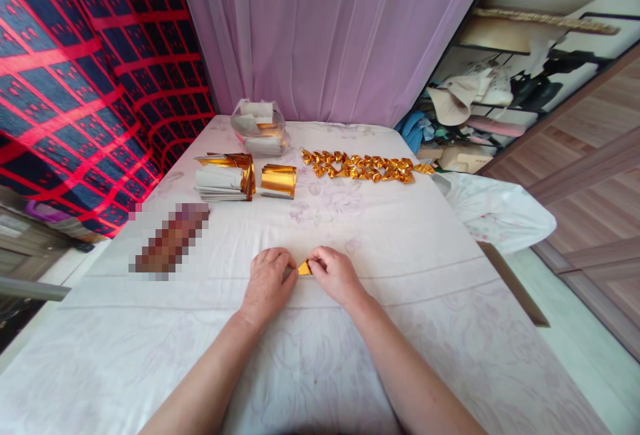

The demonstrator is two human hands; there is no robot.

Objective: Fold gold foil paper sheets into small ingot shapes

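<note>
My left hand and my right hand meet at the middle of the table, fingertips pressed together on a small folded gold paper piece. Only an orange-gold corner of it shows between the fingers. Farther back lies a row of several finished folded gold pieces. Two stacks of gold paper sheets sit to the left of that row: a larger stack and a smaller stack.
A clear plastic bag with paper stands at the table's back edge. A blurred patch lies at the left. A white bag hangs off the right edge. A lilac curtain and red-blue fabric are behind.
</note>
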